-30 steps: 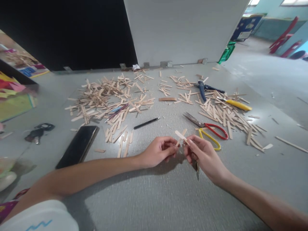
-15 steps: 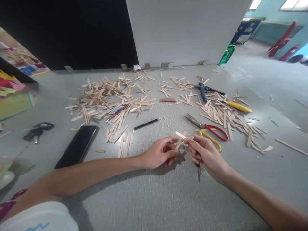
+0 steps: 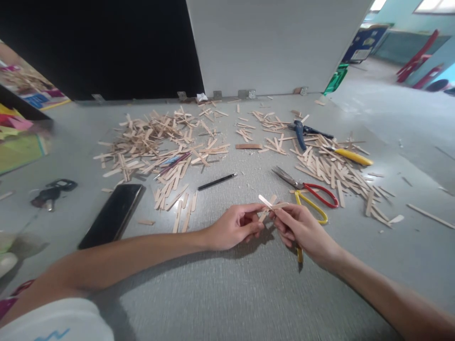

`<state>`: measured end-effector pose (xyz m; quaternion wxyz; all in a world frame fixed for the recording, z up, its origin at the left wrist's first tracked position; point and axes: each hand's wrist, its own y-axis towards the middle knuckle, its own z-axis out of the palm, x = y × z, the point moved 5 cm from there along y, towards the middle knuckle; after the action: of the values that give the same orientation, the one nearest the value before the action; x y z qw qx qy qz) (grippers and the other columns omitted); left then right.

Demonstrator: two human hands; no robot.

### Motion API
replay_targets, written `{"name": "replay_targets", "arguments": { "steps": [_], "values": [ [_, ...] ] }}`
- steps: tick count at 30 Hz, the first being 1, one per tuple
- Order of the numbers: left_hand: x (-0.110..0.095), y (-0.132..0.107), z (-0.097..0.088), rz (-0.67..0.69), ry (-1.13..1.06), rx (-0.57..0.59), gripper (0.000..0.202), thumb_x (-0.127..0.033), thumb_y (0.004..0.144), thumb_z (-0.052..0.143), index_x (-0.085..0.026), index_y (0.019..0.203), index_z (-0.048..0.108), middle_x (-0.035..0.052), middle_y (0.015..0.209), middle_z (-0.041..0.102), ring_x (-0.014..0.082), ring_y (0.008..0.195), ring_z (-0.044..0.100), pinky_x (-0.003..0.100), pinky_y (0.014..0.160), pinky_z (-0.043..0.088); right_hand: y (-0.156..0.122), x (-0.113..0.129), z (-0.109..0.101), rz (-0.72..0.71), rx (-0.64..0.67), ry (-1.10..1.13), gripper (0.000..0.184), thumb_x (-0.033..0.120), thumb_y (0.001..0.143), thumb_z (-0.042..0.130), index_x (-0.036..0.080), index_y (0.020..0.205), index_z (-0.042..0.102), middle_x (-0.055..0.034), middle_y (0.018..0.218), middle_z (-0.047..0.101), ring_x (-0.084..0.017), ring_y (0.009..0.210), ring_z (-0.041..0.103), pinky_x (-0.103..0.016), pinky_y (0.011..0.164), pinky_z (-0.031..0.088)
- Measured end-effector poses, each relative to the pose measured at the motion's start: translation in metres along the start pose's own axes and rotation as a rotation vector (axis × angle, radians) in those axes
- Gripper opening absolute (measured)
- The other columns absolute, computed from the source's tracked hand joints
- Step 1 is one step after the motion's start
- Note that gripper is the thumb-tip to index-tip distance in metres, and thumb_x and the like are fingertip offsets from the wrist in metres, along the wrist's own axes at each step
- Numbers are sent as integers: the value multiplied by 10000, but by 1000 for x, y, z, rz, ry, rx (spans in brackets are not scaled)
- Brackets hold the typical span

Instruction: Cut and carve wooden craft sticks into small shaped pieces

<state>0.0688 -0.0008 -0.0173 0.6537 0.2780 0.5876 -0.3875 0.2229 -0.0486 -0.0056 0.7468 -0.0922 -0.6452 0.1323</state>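
Observation:
Several wooden craft sticks cross one another between my two hands, just above the grey table. My left hand is closed, with thumb and fingertips pinching the sticks from the left. From the other side my right hand pinches them, with its remaining fingers curled under. A thin yellow-and-dark tool sticks out below that right hand; its upper end is hidden by the palm. Just behind the right hand lie scissors with one red and one yellow handle loop.
Piles of loose sticks spread at the back left, with more sticks at the right under blue-handled pliers and a yellow-handled tool. A black pen, phone and keys lie leftward. An upright panel stands behind.
The crossed sticks have turned slightly in my hands. My right hand has shifted a little left, and the thin tool under it has moved slightly right and down.

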Motion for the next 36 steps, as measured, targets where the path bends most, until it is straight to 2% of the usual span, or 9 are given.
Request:
{"name": "replay_targets", "arguments": {
  "steps": [7,14,16,20,23,30,36],
  "values": [
    [-1,2,-1,20,4,5,413,-507,973,752,-145,1173,736,-60,657,541,74,524,455,200,506,357,-3,2,5,-17,11,-50,515,684,837,798,191,780,658,96,541,471,-51,395,370,-200,364,416],
    [0,3,-2,8,-172,-36,541,-569,903,826,-235,1071,436,-69,696,649,68,486,486,178,477,382,-1,1,5,-57,2,-133,582,759,843,748,200,755,615,54,613,554,-70,427,473,-222,392,464],
    [0,3,-2,-1,-169,-45,538,-590,882,837,-220,1009,467,-47,695,667,68,488,503,181,476,392,-1,1,4,-74,-16,-141,575,756,845,750,199,772,628,44,633,572,-74,430,483,-225,384,460],
    [0,4,-3,-35,-103,-74,519,-637,864,822,-147,925,661,17,743,701,70,489,525,198,468,393,-2,2,5,-98,-8,-158,560,743,870,730,203,765,627,40,610,571,-81,419,479,-227,372,439],
    [-1,4,-5,-48,-42,-78,517,-636,884,799,-125,946,756,-6,681,642,60,462,479,195,453,358,-4,3,5,-104,-8,-173,551,726,886,720,201,745,627,58,562,527,-74,396,439,-233,374,437],
    [-8,5,-3,-50,-14,94,452,-571,972,735,-126,897,748,-30,658,583,43,441,428,183,417,304,-5,3,3,-103,-55,-262,517,657,911,724,208,693,593,68,523,488,-69,371,434,-217,366,387],
    [-5,7,0,-120,-231,216,441,-577,941,780,-144,943,694,-66,626,554,47,420,388,174,382,311,-7,2,10,-52,48,-126,547,741,900,702,208,828,604,95,541,479,-57,361,381,-204,337,374]
  ]
}}
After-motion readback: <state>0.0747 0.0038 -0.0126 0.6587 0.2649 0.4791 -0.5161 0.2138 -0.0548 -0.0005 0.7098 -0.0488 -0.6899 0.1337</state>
